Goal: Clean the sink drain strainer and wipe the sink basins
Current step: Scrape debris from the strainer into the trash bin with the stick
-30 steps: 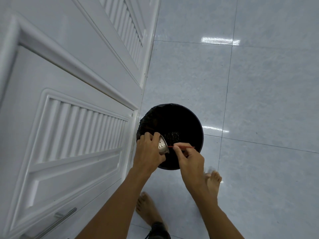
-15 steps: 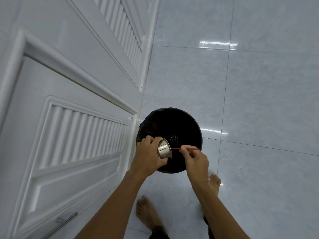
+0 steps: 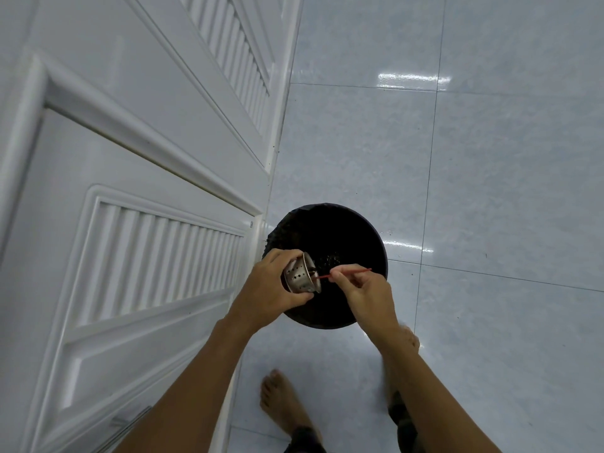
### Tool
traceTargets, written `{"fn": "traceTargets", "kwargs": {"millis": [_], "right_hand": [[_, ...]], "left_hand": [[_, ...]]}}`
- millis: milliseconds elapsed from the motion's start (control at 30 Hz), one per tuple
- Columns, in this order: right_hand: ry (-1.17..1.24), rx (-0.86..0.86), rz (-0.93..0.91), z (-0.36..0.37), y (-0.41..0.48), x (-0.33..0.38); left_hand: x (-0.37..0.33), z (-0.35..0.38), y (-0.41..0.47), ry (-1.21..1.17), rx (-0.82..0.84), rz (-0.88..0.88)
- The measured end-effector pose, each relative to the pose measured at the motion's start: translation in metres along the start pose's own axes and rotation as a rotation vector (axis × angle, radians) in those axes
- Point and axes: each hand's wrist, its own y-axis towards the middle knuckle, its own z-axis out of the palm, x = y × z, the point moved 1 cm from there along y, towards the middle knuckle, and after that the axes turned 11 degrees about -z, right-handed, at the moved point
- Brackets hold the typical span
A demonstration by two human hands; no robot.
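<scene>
My left hand (image 3: 268, 291) grips a small perforated metal sink strainer (image 3: 299, 276), tipped on its side with its open mouth facing right. It hangs over a round black waste bin (image 3: 356, 237) on the floor. My right hand (image 3: 362, 289) pinches a thin red stick (image 3: 351, 273) whose left end pokes into the strainer's mouth. Dark bits lie at the bottom of the bin. No sink is in view.
White louvred cabinet doors (image 3: 147, 250) fill the left side, with a metal handle (image 3: 130, 423) low down. The bin stands against the cabinet on glossy pale floor tiles (image 3: 457, 158). My bare feet (image 3: 287, 403) stand just behind the bin.
The strainer has turned so more of its perforated wall shows. The red stick's tip has gone further into its mouth. The view shifted slightly; the hands stay over the bin.
</scene>
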Motion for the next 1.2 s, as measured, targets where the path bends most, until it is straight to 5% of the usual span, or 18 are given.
{"fn": "traceTargets", "kwargs": {"millis": [200,300,467,600,733,900,1067,1200], "right_hand": [[-0.001,-0.094,-0.113,0.014,-0.006,0.009],[0.036,-0.055,0.013,0.022,-0.015,-0.002],[0.056,-0.227,0.151,0.021,-0.023,-0.017],[0.141,-0.065,0.160,0.027,-0.029,-0.016],[0.013,-0.220,0.210,0.020,-0.027,-0.024],[0.171,-0.062,0.184,0.023,-0.024,-0.021],[0.053,-0.275,0.248,0.013,-0.014,-0.024],[0.116,-0.098,0.143,0.014,-0.011,-0.008]], "left_hand": [[0.000,0.003,0.004,0.007,-0.001,-0.125],[-0.001,0.008,0.006,0.039,0.007,-0.160],[0.005,0.017,0.001,0.153,-0.032,-0.271],[0.003,0.028,-0.003,0.164,0.013,-0.261],[0.002,0.030,-0.004,0.178,0.021,-0.308],[-0.001,0.032,0.004,0.173,0.039,-0.322],[-0.001,0.034,0.008,0.118,0.035,-0.321],[0.004,0.038,0.006,-0.037,-0.018,-0.338]]}}
